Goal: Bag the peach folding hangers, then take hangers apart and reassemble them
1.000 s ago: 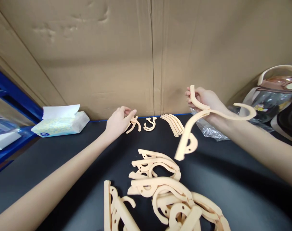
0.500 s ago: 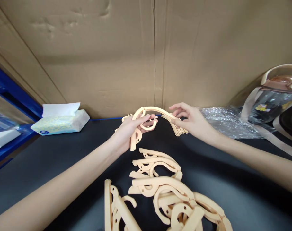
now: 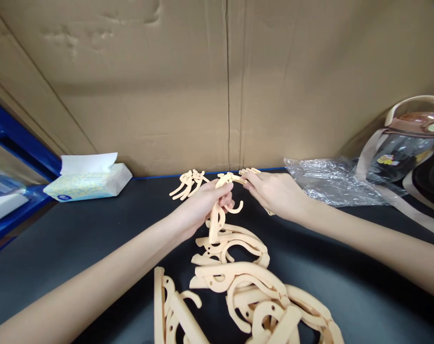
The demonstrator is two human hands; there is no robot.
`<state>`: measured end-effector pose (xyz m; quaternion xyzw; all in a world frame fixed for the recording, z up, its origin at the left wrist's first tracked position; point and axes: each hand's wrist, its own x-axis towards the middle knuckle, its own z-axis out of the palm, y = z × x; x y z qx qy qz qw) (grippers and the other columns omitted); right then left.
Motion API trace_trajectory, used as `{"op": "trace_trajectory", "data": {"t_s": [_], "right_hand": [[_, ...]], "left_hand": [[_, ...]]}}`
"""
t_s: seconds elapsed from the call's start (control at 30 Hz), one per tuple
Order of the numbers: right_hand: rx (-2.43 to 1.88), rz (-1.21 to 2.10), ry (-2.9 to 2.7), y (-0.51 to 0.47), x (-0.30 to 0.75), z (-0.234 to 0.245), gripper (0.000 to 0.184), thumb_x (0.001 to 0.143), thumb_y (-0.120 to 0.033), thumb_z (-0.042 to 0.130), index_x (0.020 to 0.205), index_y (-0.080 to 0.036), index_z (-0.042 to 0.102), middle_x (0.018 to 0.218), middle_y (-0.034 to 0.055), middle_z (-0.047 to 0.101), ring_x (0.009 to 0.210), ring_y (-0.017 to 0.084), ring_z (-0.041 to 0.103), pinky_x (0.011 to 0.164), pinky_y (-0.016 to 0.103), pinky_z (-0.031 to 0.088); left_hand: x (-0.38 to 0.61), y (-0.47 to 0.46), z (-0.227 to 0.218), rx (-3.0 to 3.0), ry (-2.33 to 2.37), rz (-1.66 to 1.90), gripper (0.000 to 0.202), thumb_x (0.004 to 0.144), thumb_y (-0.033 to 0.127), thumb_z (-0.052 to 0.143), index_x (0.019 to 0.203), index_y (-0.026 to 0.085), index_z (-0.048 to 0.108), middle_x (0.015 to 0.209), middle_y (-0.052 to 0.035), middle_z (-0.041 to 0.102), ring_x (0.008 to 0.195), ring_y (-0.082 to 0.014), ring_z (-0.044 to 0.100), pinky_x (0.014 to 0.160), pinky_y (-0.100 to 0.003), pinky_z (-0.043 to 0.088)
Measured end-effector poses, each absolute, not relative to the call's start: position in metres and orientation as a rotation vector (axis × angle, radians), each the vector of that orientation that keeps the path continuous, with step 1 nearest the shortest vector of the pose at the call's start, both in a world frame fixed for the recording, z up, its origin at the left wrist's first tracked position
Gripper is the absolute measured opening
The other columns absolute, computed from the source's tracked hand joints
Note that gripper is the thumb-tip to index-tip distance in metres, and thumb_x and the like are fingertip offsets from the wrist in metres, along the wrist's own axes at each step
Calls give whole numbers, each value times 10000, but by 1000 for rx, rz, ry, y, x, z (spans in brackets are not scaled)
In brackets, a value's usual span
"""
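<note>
A beige folding clothes hanger [image 3: 214, 227] is held up over the black tabletop, its curved hook hanging down on the right. My left hand [image 3: 202, 203] is closed around the hanger's middle, thumb on top. From the other side, my right hand [image 3: 274, 191] pinches the end of its upper arm; its fingertips are partly hidden behind the back of the hand. Just below lies a row of folded beige hangers [image 3: 241, 272], overlapping one another. Nearer to me, another hanger [image 3: 177, 310] lies on the left of this heap.
Small groups of hangers lie at the back edge, one on the left [image 3: 188, 184] and one partly behind my right hand [image 3: 250, 170]. A tissue pack [image 3: 88, 184] stands at left. Clear plastic wrap [image 3: 327, 181] and a strapped water bottle [image 3: 406, 153] are at right. Cardboard [image 3: 148, 95] rises behind.
The left hand has moved right and down with the hanger. My right hand has turned over and closed on the hanger's arm, which now reaches less high.
</note>
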<state>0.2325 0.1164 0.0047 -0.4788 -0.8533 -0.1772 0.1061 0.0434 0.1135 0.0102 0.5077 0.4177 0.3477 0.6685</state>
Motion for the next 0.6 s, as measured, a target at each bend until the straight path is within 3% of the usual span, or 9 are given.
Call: {"op": "trace_trajectory", "data": {"t_s": [0.1,0.2,0.33,0.5,0.6], "right_hand": [[-1297,-688,-2488,118,234,2,272,999,-158,361,991,-115,629,890,119,716,848,220,644,619,292,392],[-1248,-781,-2506,116,234,2,292,940,-62,365,1027,-93,641,872,138,720,839,238,622,640,312,407],[-1382,-424,-2594,111,231,8,324,840,23,403,1012,-86,655,930,172,731,841,251,642,661,312,416],[-1538,-112,-2555,130,248,23,259,907,-103,429,823,-195,657,717,22,714,597,152,622,554,245,390],[-1729,-129,-2384,154,269,25,310,970,-187,361,861,-187,651,789,66,733,674,188,657,587,272,412]], "left_hand": [[46,111,11,1099,903,768,268,919,342,584,750,196,436,593,62,425,566,-87,475,521,-176,368],[47,112,10,1088,892,748,303,871,411,636,779,194,445,598,77,371,490,-65,358,466,-174,302],[47,115,8,1169,920,755,341,835,433,677,743,161,493,579,97,278,464,-44,228,439,-178,190],[47,117,9,1360,967,919,323,881,307,642,695,192,404,621,83,308,515,-64,268,477,-192,241],[44,119,16,1426,1003,985,290,928,304,565,702,193,421,595,82,305,523,-79,290,494,-203,266]]}}
